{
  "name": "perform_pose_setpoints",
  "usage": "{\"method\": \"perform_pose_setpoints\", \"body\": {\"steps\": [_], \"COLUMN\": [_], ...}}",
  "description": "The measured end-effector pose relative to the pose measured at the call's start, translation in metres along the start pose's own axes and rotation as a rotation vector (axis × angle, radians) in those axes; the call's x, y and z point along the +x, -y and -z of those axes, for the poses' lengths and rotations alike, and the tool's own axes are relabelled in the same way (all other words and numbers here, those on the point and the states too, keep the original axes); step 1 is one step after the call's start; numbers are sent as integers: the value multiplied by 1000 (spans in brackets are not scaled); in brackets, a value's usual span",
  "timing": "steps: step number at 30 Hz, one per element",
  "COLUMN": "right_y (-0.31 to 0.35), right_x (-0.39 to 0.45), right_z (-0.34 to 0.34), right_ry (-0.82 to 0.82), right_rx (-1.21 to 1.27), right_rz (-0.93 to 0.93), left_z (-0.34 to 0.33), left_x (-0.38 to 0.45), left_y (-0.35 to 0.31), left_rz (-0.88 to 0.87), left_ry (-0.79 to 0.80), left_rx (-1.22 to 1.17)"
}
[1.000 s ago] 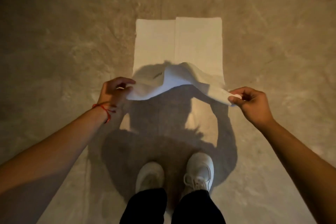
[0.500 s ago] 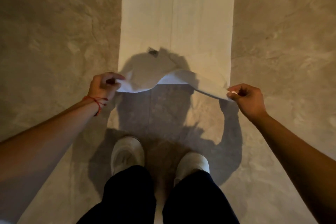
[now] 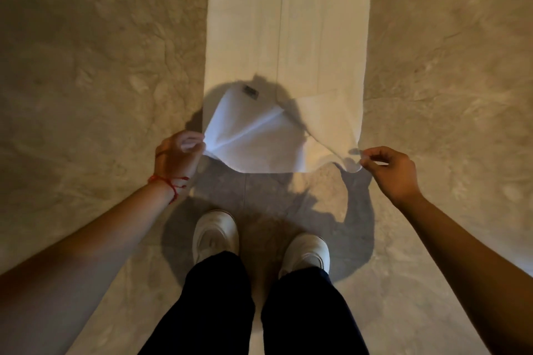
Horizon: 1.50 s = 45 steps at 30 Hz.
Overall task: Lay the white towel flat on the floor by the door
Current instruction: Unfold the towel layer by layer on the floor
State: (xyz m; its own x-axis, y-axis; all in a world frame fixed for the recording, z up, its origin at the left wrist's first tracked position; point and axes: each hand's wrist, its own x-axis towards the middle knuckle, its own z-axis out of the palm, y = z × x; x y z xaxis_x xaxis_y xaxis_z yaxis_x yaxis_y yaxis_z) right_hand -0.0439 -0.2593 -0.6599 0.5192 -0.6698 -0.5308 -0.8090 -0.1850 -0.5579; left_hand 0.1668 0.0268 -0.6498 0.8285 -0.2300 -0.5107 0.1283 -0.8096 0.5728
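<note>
The white towel (image 3: pixel 288 32) stretches away from me on the marbled floor, its far part lying flat with a lengthwise crease. Its near end is lifted and rumpled, with a small dark label on the raised flap. My left hand (image 3: pixel 176 153), with a red string at the wrist, pinches the near left corner. My right hand (image 3: pixel 389 170) pinches the near right corner between thumb and fingers. Both corners hang a little above the floor. No door shows in this view.
My two white shoes (image 3: pixel 215 235) and dark trouser legs stand just behind the towel's near edge. Beige marbled floor (image 3: pixel 86 66) spreads on both sides. My shadow falls over the near end of the towel.
The towel's near end has come lower, and more of its far part lies flat. The view has tilted so the towel's far edge shows again. Both hands keep their corners.
</note>
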Motion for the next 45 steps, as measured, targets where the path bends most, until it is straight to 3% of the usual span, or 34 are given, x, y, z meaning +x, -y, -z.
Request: {"method": "perform_pose_setpoints", "body": {"steps": [5,9,14,19,24,30,33,45], "right_y": [54,109,181,224,237,257,270,349], "right_x": [-23,-38,-46,-27,25,76,99,138], "right_z": [48,95,142,179,215,268,286,252], "right_ry": [54,82,31,37,190,430,454,500], "right_rx": [-239,-453,-508,-510,-571,-697,-784,-826], "right_rz": [193,348,483,601,586,873,923,940], "left_z": [22,44,78,105,107,62,35,-7], "left_x": [-43,-71,-99,-104,-110,-129,-141,-160], "left_y": [-54,-109,-168,-188,-229,-295,-317,-337], "left_rz": [-326,-399,-460,-355,-237,-3,21,201], "left_ry": [87,75,-19,-30,-261,-404,-441,-517], "left_rx": [273,336,311,324,279,162,156,83]}}
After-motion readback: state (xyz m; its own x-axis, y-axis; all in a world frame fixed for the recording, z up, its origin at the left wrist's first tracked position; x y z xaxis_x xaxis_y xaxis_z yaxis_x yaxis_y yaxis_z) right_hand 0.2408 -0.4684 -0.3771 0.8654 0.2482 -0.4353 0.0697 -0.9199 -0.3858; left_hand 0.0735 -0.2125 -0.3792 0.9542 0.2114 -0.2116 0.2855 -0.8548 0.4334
